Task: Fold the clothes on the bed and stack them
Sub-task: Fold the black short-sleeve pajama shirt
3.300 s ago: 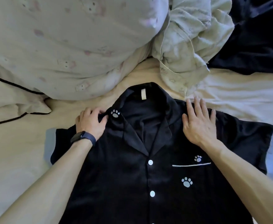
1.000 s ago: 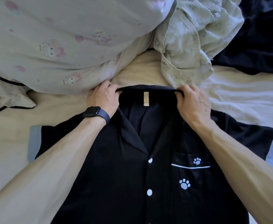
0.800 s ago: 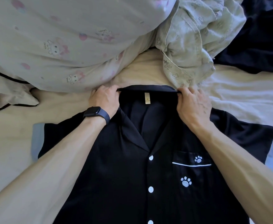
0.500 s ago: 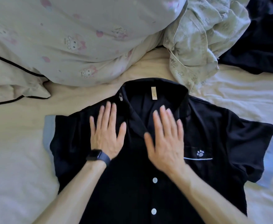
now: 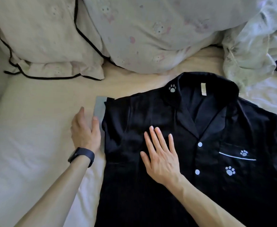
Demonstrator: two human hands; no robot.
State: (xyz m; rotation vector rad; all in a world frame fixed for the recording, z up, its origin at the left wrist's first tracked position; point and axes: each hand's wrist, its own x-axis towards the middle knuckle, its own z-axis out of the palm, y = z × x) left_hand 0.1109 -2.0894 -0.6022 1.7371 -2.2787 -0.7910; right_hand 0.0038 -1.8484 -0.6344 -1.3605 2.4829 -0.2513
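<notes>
right hand (image 5: 160, 154) lies flat, fingers straight and spread, on the chest of the black shirt (image 5: 200, 185), which is spread front up on the bed (image 5: 28, 128) with its collar toward 1 o'clock. left hand (image 5: 85, 131), watch (image 5: 82, 155) on its wrist, rests loose at the shirt's 9 o'clock, thumb touching the pale blue cuff (image 5: 100, 107); the hands are apart. further off, a dark-piped pillow (image 5: 41, 38) at 11 o'clock, a printed pillow (image 5: 151, 30) at 12, crumpled pale clothes (image 5: 252, 51) at 2
</notes>
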